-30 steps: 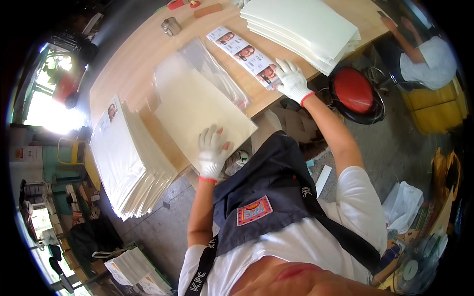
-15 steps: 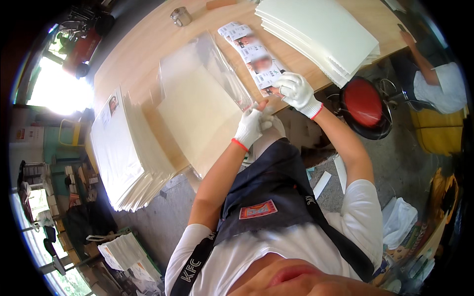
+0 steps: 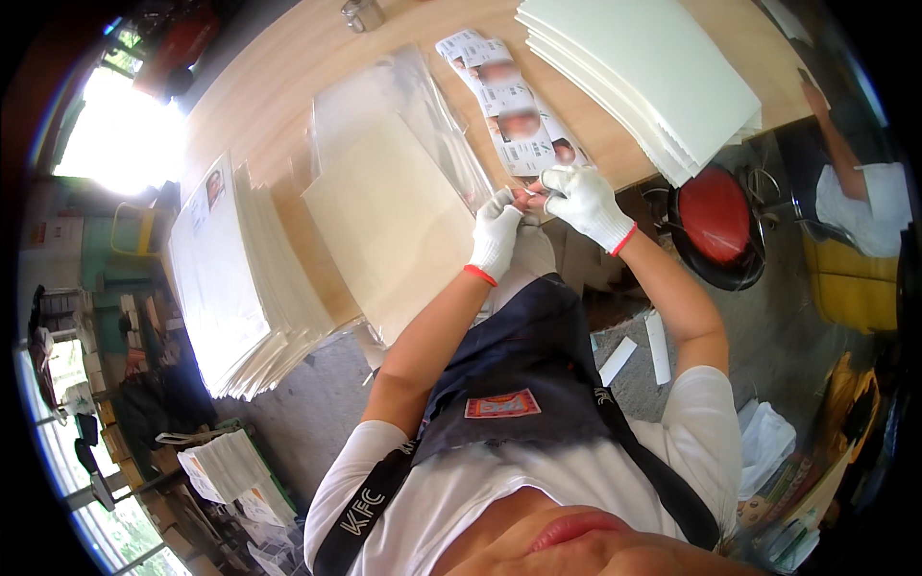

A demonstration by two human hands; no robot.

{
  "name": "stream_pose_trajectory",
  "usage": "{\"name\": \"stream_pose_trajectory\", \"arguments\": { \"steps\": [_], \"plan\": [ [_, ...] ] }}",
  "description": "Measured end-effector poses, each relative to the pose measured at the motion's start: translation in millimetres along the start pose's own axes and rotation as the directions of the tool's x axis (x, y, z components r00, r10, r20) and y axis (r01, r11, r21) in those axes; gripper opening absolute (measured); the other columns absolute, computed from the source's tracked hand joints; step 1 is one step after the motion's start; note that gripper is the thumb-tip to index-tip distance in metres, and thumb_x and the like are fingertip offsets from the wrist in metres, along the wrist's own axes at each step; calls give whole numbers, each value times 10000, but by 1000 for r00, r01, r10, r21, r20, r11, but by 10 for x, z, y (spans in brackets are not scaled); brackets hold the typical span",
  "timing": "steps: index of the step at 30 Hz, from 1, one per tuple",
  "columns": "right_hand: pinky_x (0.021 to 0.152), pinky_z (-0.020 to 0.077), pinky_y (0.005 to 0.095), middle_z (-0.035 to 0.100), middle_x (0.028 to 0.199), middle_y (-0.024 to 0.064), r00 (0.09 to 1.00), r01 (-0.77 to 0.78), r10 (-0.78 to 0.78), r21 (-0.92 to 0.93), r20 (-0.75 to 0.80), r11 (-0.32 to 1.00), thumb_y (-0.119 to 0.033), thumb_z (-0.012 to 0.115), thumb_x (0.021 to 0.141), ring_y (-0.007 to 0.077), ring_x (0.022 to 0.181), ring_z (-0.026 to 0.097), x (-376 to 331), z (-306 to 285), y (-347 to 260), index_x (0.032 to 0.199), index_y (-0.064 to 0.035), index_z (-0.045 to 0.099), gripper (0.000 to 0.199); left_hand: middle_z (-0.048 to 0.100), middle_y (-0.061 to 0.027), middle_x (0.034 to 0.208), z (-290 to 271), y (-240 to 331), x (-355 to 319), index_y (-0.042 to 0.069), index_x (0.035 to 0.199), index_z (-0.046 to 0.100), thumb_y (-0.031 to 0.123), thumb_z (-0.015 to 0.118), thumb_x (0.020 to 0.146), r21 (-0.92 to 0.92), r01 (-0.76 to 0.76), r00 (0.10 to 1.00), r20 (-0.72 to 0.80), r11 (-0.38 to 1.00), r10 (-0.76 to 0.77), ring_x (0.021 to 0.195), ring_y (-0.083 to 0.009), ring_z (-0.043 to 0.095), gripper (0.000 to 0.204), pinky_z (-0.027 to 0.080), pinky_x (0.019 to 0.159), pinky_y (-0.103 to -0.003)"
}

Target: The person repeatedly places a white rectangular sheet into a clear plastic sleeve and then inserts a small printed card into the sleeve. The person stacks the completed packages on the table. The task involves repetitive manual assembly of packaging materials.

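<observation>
A: Head view. Report the hands.

B: Left hand (image 3: 496,235) and right hand (image 3: 579,200), both in white gloves, meet at the near edge of the wooden surface (image 3: 279,106). Each grip is pinched on a small pale strip (image 3: 531,195) held between the fingertips of both hands; the strip is too small to identify further.

A: Location of the strip?

B: Just above the surface edge, beside the near end of the row of printed cards (image 3: 509,110).

A: Adjacent items?

B: A cream sheet (image 3: 394,221) lies left of the hands, partly over a clear plastic sleeve (image 3: 384,91). A white sheet stack (image 3: 643,72) sits at the right; a second paper stack (image 3: 235,278) at the left edge. A red stool (image 3: 713,223) stands below the surface on the right.
</observation>
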State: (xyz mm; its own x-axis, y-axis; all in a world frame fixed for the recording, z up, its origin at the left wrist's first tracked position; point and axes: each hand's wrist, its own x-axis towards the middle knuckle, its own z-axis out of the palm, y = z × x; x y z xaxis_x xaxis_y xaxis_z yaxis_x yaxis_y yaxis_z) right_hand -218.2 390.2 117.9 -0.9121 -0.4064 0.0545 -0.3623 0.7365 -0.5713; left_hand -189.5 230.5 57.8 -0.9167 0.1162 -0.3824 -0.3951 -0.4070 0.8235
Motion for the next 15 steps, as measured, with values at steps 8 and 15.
{"name": "stream_pose_trajectory", "arguments": {
  "steps": [8,15],
  "plan": [
    [535,454,255,613,671,28,948,-294,157,574,276,764,-108,533,815,94,563,552,431,42,404,816,-35,645,134,568,10,789,-72,13,78,52,936,554,130,535,929,252,-73,997,22,965,70,658,-86,561,81,459,560,-209],
    [431,399,266,590,702,7,920,-389,341,355,192,850,-226,585,804,90,536,531,1640,-812,950,846,-103,659,150,560,25,783,-268,-69,115,53,942,570,157,567,913,189,21,1000,-9,982,-20,635,-72,570,107,436,567,-195]
  ]
}}
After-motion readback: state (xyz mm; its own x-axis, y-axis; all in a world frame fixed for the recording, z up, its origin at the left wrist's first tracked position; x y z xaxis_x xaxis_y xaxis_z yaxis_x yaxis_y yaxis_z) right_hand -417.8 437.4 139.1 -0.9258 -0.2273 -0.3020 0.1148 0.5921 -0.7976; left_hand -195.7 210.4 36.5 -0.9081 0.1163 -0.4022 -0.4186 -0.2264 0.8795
